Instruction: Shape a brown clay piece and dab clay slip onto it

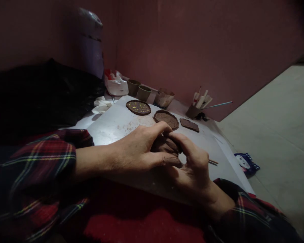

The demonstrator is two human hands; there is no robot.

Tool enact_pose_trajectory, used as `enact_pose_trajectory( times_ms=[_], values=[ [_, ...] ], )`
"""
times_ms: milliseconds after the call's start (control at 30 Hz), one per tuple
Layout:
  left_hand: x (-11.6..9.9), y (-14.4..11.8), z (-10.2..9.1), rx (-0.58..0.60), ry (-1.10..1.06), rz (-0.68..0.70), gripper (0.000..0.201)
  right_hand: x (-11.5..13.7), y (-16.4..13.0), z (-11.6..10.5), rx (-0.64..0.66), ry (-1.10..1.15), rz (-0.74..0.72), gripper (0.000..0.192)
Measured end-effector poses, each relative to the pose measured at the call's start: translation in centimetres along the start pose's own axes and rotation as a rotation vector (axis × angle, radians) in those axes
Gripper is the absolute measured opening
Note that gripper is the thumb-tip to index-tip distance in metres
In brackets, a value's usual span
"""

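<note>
From the head camera, the left hand [139,150] reaches in from the left, forearm in a red plaid sleeve [40,168] lying across the lap, palm down, fingers stretched to the right and curled over a lump of brown clay [164,143], the thumb pressed along its near side. The right hand [192,165] comes up from the lower right, wrist bent, its index finger and thumb arched to meet the same lump from the far and right sides. Both hands are half closed around the clay and touch each other at the fingertips. The clay sits on a white board [111,126] near its middle; so much of it is covered that its shape and long axis cannot be made out. A thin wooden stick [213,162] pokes out to the right from behind the right hand, lying roughly level on the board. Farther back on the board lie three flat clay pieces in a row: a round disc with yellow dots [138,107], a plain round disc [166,118] and a smaller flat piece [189,124]. Behind them stand two cups [139,89], a bowl [163,98] and a holder of tools [198,104].
</note>
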State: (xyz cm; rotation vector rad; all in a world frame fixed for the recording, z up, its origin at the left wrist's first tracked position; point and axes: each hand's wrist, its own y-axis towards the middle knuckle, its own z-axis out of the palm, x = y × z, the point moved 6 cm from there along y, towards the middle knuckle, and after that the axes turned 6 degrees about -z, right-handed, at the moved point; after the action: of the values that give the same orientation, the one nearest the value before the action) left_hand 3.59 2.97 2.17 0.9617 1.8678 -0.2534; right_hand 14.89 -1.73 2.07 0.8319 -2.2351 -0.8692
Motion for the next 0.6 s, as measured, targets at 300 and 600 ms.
enact_pose_trajectory(
  times_ms=[300,600],
  values=[
    [-0.08,0.10,-0.03,0.008,-0.003,0.002,0.044,0.02,-0.02,0.00,-0.001,0.012,-0.003,0.043],
    [-0.04,0.14,0.01,0.007,-0.001,-0.004,0.044,0.05,0.04,0.07,0.006,0.002,0.006,0.040]
  ],
)
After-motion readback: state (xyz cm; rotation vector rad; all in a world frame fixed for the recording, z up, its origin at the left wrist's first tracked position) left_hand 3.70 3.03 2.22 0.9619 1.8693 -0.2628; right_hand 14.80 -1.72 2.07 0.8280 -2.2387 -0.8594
